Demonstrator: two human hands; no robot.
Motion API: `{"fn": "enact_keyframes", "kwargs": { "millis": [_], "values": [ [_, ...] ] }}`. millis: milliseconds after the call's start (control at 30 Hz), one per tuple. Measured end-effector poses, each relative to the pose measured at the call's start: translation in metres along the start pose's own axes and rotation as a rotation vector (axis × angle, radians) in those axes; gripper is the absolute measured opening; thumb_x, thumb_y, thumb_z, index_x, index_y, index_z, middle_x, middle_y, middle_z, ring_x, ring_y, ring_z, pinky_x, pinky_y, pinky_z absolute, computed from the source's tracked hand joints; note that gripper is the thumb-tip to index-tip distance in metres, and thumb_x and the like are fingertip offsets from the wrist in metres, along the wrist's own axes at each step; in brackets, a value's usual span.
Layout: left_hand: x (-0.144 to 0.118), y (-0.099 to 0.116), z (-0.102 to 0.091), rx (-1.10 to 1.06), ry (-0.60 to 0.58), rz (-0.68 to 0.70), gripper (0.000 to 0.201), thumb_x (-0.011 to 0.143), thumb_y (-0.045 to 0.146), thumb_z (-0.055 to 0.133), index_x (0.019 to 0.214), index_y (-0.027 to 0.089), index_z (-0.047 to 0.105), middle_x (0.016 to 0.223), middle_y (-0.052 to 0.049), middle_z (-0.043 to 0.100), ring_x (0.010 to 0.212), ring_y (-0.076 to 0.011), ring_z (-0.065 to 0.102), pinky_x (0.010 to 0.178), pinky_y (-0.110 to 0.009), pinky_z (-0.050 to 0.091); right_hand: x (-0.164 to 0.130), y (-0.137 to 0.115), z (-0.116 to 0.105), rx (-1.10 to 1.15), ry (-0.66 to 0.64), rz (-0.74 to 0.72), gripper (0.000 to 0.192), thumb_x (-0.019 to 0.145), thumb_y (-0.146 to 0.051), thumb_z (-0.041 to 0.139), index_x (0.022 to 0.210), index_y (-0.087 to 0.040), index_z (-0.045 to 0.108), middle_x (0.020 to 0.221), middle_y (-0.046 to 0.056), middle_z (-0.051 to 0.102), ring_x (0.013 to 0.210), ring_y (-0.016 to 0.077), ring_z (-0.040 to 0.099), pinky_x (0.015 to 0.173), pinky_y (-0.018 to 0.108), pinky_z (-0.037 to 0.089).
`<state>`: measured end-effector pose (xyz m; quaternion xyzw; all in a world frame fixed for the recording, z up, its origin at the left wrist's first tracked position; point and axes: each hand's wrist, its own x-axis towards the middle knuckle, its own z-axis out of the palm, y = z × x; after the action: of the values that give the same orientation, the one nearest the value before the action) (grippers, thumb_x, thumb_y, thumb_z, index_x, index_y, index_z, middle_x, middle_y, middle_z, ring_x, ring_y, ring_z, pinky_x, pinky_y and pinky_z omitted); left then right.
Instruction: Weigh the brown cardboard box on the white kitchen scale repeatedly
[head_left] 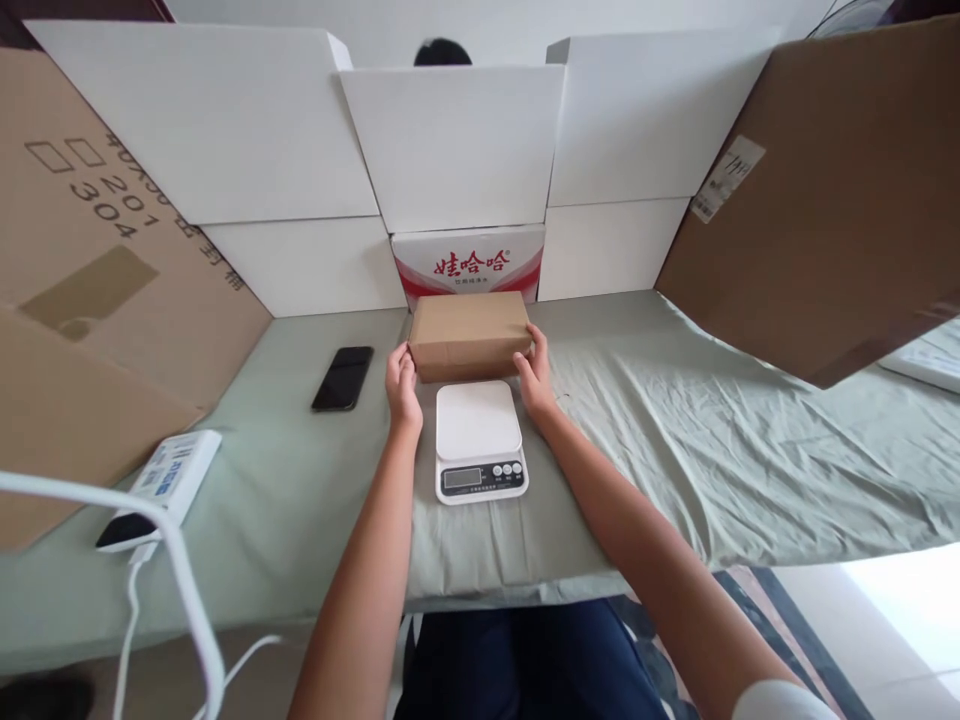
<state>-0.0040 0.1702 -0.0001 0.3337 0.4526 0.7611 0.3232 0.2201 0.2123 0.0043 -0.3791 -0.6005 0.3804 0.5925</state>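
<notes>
a table covered with a pale green cloth (675, 430), wrinkled toward the right side, carries everything. on it, near the middle, sits a white kitchen scale (480, 440), with a brown cardboard box (469, 335) just behind it. a black phone (343, 378) lies flat to the left of the box. near the left front edge rests a white power bank (169, 480) with a cable attached

Cardboard screens (225, 130) around cloth-covered table (675, 420)
</notes>
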Motion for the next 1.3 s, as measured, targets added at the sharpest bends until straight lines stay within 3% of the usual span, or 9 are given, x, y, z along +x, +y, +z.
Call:
{"fn": "enact_keyframes", "kwargs": {
  "millis": [100, 233, 500, 633, 800, 900, 1033, 1133, 1300],
  "values": [
    [0.003, -0.005, -0.003, 0.027, -0.008, 0.017, 0.061, 0.087, 0.06, 0.072, 0.136, 0.023, 0.066, 0.151, -0.013, 0.063, 0.149, -0.0292, 0.053, 0.124, -0.043, 0.038, 0.001, 0.009, 0.001, 0.122, -0.031, -0.057, 0.083, 0.095, -0.059, 0.057, 0.164, -0.029, 0.023, 0.171, 0.012, 0.034, 0.155, 0.0291, 0.043, 0.13, 0.051, 0.032],
    [0.005, -0.012, -0.007, 0.091, -0.034, 0.064, 0.067, 0.088, 0.063, 0.069, 0.14, 0.021, 0.064, 0.155, -0.015, 0.06, 0.151, -0.0299, 0.051, 0.126, -0.043, 0.037, 0.004, 0.021, -0.001, 0.206, -0.046, 0.01, 0.098, 0.09, -0.063, 0.065, 0.167, -0.033, 0.013, 0.172, 0.012, 0.033, 0.153, 0.0312, 0.046, 0.131, 0.055, 0.031],
    [0.005, -0.014, -0.011, 0.143, -0.052, 0.087, 0.069, 0.092, 0.06, 0.065, 0.145, 0.017, 0.061, 0.159, -0.016, 0.058, 0.152, -0.0277, 0.05, 0.126, -0.038, 0.036, 0.009, 0.026, -0.002, 0.153, -0.024, 0.064, 0.094, 0.091, -0.057, 0.064, 0.167, -0.029, 0.018, 0.172, 0.014, 0.036, 0.153, 0.032, 0.048, 0.129, 0.057, 0.035],
    [0.003, -0.012, -0.009, 0.132, -0.026, -0.011, 0.059, 0.1, 0.053, 0.055, 0.147, 0.017, 0.061, 0.16, -0.015, 0.058, 0.153, -0.0241, 0.049, 0.128, -0.038, 0.033, 0.009, 0.032, -0.004, 0.112, -0.018, 0.089, 0.093, 0.09, -0.056, 0.062, 0.167, -0.026, 0.019, 0.173, 0.016, 0.036, 0.155, 0.0331, 0.046, 0.129, 0.059, 0.034],
    [0.003, -0.006, -0.005, 0.086, 0.041, -0.127, 0.06, 0.104, 0.052, 0.047, 0.15, 0.014, 0.059, 0.162, -0.019, 0.054, 0.156, -0.0234, 0.046, 0.129, -0.038, 0.03, 0.007, 0.038, -0.005, 0.076, 0.05, 0.08, 0.091, 0.091, -0.057, 0.06, 0.168, -0.033, 0.017, 0.179, 0.009, 0.023, 0.164, 0.0316, 0.032, 0.132, 0.062, 0.028],
    [0.003, -0.005, -0.002, 0.083, 0.039, -0.136, 0.062, 0.102, 0.058, 0.051, 0.148, 0.017, 0.062, 0.162, -0.017, 0.055, 0.156, -0.0249, 0.046, 0.129, -0.039, 0.032, 0.007, 0.031, -0.004, 0.076, 0.008, 0.105, 0.087, 0.09, -0.05, 0.06, 0.166, -0.027, 0.024, 0.173, 0.012, 0.037, 0.159, 0.0314, 0.039, 0.131, 0.061, 0.03],
    [0.0, -0.001, -0.001, 0.073, 0.009, -0.164, 0.059, 0.096, 0.053, 0.06, 0.142, 0.017, 0.067, 0.156, -0.015, 0.061, 0.151, -0.0275, 0.052, 0.128, -0.041, 0.035, 0.004, 0.016, -0.004, 0.033, -0.042, 0.021, 0.079, 0.087, -0.042, 0.063, 0.16, -0.023, 0.038, 0.167, 0.012, 0.046, 0.155, 0.0308, 0.043, 0.134, 0.055, 0.028],
    [-0.007, 0.007, -0.003, 0.054, -0.055, -0.093, 0.058, 0.09, 0.049, 0.066, 0.139, 0.017, 0.071, 0.151, -0.014, 0.066, 0.149, -0.0294, 0.054, 0.128, -0.042, 0.036, -0.001, 0.008, -0.004, 0.021, 0.002, -0.07, 0.078, 0.089, -0.045, 0.064, 0.16, -0.024, 0.038, 0.164, 0.011, 0.049, 0.153, 0.0315, 0.044, 0.133, 0.055, 0.029],
    [-0.035, 0.032, -0.012, 0.03, -0.127, 0.132, 0.061, 0.091, 0.05, 0.065, 0.145, 0.021, 0.068, 0.157, -0.011, 0.061, 0.155, -0.0288, 0.046, 0.129, -0.04, 0.034, -0.025, -0.01, -0.008, -0.02, 0.02, -0.255, 0.08, 0.095, -0.059, 0.06, 0.163, -0.028, 0.031, 0.161, 0.013, 0.047, 0.151, 0.0331, 0.044, 0.13, 0.056, 0.033]
  ]
}}
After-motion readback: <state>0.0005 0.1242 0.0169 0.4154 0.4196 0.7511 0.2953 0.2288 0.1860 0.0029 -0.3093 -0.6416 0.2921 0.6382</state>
